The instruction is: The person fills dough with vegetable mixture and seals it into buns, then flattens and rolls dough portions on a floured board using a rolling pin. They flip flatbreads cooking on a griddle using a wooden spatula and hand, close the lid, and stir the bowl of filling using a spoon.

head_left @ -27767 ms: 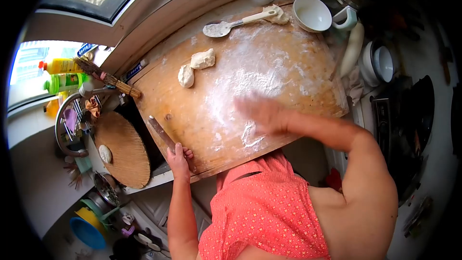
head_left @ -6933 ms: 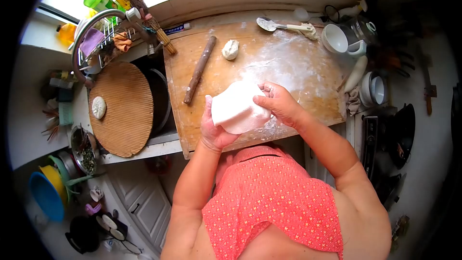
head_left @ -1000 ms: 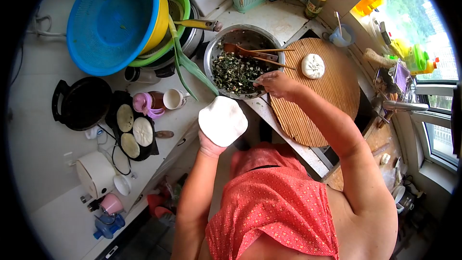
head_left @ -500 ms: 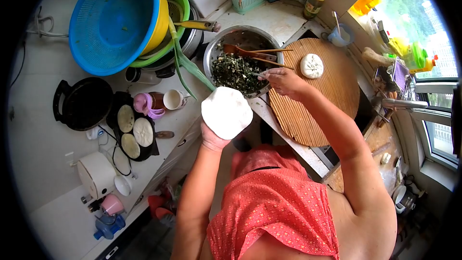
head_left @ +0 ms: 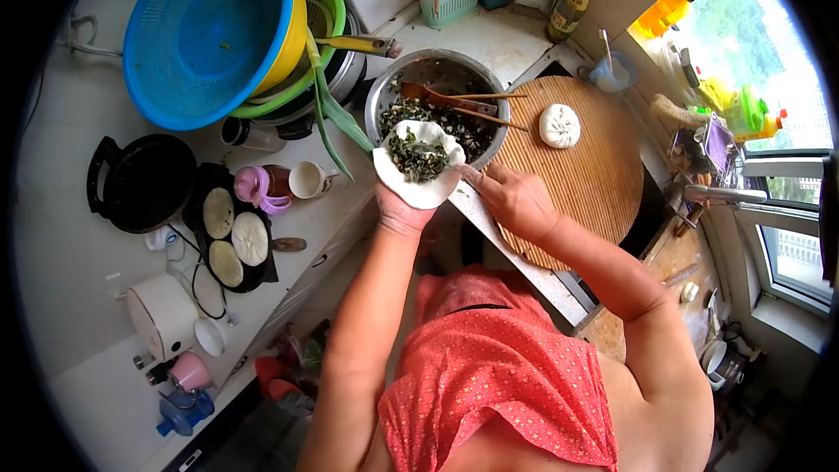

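A dough wrapper (head_left: pixel 399 185) heaped with chopped green filling (head_left: pixel 418 157) sits in the cupped left hand (head_left: pixel 404 210), before a steel bowl (head_left: pixel 479 74). The right hand's (head_left: pixel 520 201) fingers are at its edge; whether they grip anything, I cannot tell.

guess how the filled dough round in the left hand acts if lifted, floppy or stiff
The dough round is probably floppy, as its rim ripples. It would likely sag at the middle, where chopped filling sits. It may spill if the left hand tips, since its top is open.
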A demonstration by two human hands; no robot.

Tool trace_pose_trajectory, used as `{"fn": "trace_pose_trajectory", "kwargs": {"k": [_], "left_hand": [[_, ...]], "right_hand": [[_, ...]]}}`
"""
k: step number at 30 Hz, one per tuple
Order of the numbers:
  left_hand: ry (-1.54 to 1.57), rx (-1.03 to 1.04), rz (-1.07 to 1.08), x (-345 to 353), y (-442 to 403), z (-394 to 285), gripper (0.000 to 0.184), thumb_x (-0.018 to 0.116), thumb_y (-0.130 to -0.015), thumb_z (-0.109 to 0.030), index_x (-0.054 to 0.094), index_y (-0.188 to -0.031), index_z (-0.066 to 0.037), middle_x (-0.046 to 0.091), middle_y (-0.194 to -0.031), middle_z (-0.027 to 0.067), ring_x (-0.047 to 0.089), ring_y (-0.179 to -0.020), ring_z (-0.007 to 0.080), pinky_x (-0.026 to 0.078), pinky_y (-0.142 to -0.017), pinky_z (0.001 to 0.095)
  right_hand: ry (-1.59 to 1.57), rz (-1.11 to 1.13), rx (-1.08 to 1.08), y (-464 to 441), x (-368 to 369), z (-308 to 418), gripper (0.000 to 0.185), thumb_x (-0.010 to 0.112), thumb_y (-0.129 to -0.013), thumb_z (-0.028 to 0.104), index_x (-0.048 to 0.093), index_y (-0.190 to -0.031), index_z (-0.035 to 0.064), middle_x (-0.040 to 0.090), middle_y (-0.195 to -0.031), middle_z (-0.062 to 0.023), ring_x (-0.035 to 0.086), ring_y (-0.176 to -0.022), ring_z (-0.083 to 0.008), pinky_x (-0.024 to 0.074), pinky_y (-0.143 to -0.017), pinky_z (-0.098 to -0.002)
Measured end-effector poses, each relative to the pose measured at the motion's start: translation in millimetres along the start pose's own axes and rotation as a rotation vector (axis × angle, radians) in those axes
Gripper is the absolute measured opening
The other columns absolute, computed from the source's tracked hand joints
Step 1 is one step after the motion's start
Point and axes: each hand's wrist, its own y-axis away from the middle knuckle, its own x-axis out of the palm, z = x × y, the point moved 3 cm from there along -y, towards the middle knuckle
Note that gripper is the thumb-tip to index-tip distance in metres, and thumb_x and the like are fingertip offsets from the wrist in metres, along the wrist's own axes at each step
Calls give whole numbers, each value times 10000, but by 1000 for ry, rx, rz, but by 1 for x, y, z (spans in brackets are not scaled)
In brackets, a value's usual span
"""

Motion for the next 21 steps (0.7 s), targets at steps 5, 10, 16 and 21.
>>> {"fn": "trace_pose_trajectory", "kwargs": {"k": [5,10,16,21], "left_hand": [[-16,10,-157,0,11,1,331,410,-890,-302,619,-977,-60,642,-931,120,580,-884,294,480,-780,430],[-445,87,-127,-36,30,0,262,447,-944,-259,600,-1027,-63,656,-1010,122,627,-959,304,522,-877,454],[-32,-49,-219,-32,58,-1,393,404,-966,-348,612,-1137,-62,648,-1137,171,613,-1057,372,484,-956,529],[60,-75,-198,-37,59,-2,392,400,-967,-346,617,-1128,-63,653,-1130,168,610,-1065,369,460,-981,538]], "right_hand": [[-104,-29,-56,4,-2,2,464,579,-862,104,572,-1311,221,558,-796,-80,604,-635,-263,495,-509,-393],[-360,-155,125,-25,1,-19,361,583,-907,156,600,-1264,204,589,-840,-116,613,-690,-344,501,-566,-432],[-88,-2,99,-92,50,-44,321,535,-929,159,613,-1240,174,591,-869,-118,629,-741,-327,509,-619,-418],[32,223,-22,-78,54,-31,375,513,-905,148,609,-1261,213,594,-870,-98,643,-732,-276,489,-566,-400]]}}
